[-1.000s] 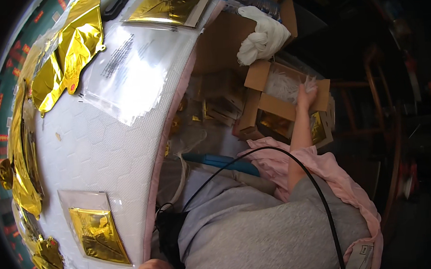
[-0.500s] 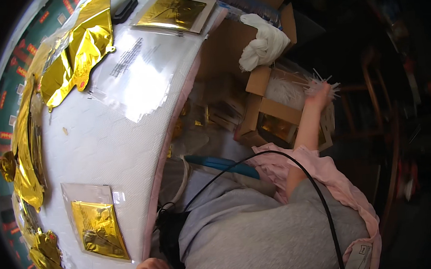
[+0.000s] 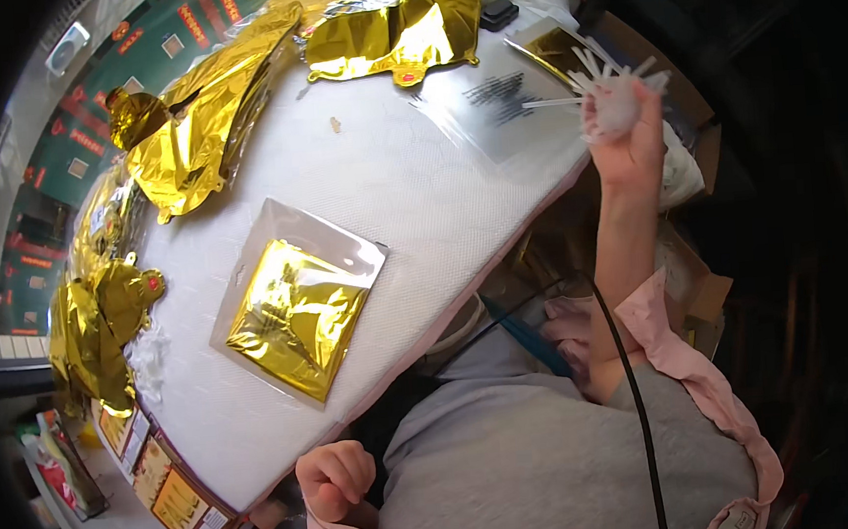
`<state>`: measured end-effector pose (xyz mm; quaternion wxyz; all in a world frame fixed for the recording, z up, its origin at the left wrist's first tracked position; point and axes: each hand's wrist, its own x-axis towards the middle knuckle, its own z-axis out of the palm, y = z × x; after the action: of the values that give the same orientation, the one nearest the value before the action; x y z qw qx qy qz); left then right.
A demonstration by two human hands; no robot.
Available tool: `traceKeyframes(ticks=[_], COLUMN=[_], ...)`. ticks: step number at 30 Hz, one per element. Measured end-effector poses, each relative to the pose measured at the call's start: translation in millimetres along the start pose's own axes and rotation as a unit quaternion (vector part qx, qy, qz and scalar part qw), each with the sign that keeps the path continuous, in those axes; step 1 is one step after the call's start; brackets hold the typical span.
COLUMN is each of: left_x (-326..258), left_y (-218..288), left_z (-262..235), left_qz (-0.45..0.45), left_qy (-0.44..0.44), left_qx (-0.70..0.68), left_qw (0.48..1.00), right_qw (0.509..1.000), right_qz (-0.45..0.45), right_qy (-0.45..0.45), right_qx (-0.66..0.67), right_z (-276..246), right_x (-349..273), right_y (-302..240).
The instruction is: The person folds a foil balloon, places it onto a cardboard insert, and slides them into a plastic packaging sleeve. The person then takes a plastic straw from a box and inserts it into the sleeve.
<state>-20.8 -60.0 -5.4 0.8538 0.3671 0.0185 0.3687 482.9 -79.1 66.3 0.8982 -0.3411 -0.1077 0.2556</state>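
white table top (image 3: pixel 418 181) all across, edge curving close to the body. nearest, left hand (image 3: pixel 336 479) curled up with nothing in it, at the table's near edge. just past it, flat clear packet with folded gold foil (image 3: pixel 299 303). farther off, right hand (image 3: pixel 626 127) lifted high, squeezing a bunch of white straws (image 3: pixel 600 80). farthest, crumpled gold foil balloons (image 3: pixel 198 133).
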Motion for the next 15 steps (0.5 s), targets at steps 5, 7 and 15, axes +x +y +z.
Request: traceKeyframes(ticks=[5,7,15], left_x=[-20.8,-22.0,-19.4], left_y=[18.9,22.3,20.8], left_z=[-1.8,-3.0,-6.4], left_qz=[0.034,0.042,0.050], left_qy=[0.065,0.069,0.102], left_qx=[0.010,0.050,0.042], left_qw=[0.997,0.995,0.993], right_qw=[0.979,0.962,0.927], right_qz=[0.204,0.273,0.228], right_qy=[-0.007,-0.005,-0.074], right_qx=[-0.018,-0.024,-0.287], right_z=[123.0,146.3,189.7], right_x=[7.7,14.6,27.2], right_y=[132.0,174.4,261.5])
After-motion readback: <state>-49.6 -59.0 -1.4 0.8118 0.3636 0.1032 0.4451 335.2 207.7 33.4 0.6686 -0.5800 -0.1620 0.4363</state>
